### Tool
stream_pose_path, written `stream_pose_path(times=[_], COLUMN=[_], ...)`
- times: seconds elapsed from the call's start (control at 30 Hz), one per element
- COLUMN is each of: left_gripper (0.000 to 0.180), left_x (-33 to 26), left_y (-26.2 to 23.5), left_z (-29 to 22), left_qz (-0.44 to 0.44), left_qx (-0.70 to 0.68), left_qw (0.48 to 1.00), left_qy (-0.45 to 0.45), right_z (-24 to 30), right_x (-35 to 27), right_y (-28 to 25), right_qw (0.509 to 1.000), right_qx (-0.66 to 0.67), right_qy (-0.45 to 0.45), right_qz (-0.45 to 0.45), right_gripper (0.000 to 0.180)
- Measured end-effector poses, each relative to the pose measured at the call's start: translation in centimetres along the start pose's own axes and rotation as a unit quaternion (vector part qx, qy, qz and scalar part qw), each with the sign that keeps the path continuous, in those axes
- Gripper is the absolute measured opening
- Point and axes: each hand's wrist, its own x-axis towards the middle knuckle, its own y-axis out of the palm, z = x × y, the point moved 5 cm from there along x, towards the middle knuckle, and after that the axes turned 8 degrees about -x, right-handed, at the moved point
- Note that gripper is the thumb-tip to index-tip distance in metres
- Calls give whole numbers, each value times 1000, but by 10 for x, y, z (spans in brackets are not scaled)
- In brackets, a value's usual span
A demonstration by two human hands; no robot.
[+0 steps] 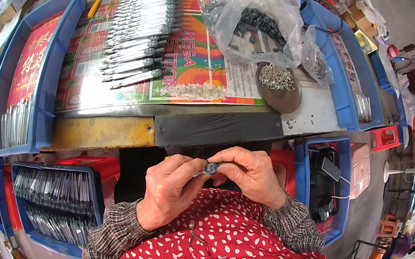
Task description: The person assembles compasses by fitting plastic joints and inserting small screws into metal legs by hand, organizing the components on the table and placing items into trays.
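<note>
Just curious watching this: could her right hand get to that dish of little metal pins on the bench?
Probably yes: the right hand pinches a small dark part, but bare bench lies between it and the dish.

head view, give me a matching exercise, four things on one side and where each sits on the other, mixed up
Things:
1. small dark grey plastic part
2. pile of short silver metal pins
3. row of long silver metal blades
4. clear plastic bag of black parts

Places:
A. on the round brown dish
B. laid side by side on the colourful poster
C. between the fingers of both hands
D. at the far side of the bench, behind the dish

Pairs: 1-C, 2-A, 3-B, 4-D
</note>
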Motion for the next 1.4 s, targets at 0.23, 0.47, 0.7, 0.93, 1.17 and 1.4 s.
stream_pose_path(times=[0.23, 0.47, 0.7, 0.93, 1.17, 1.4], left_gripper=[28, 28, 27, 26, 24, 28], left_x=[-2, -1, 7, 15, 20, 25], left_y=[0, 2, 0, -7, -9, -12], left_z=[-1, 1, 3, 1, 6, 4], left_qz=[-7, -28, -15, -26, -26, -25], left_qx=[15, 25, 33, 56, 58, 83], left_qw=[1000, 999, 999, 998, 998, 996], left_qy=[-4, 2, 21, 24, -8, -13], right_z=[0, -2, -3, 14, 11, -3], right_x=[-1, -1, -1, 2, 8, 13], right_y=[4, 4, 2, -44, -101, -131], right_qw=[1000, 999, 997, 962, 833, 767], right_qx=[-6, -6, -24, -201, -445, -547], right_qy=[-9, -27, -32, -85, -111, -96], right_qz=[-12, -43, -63, -163, -310, -322], right_gripper=[17, 18, 18, 18, 15, 25])
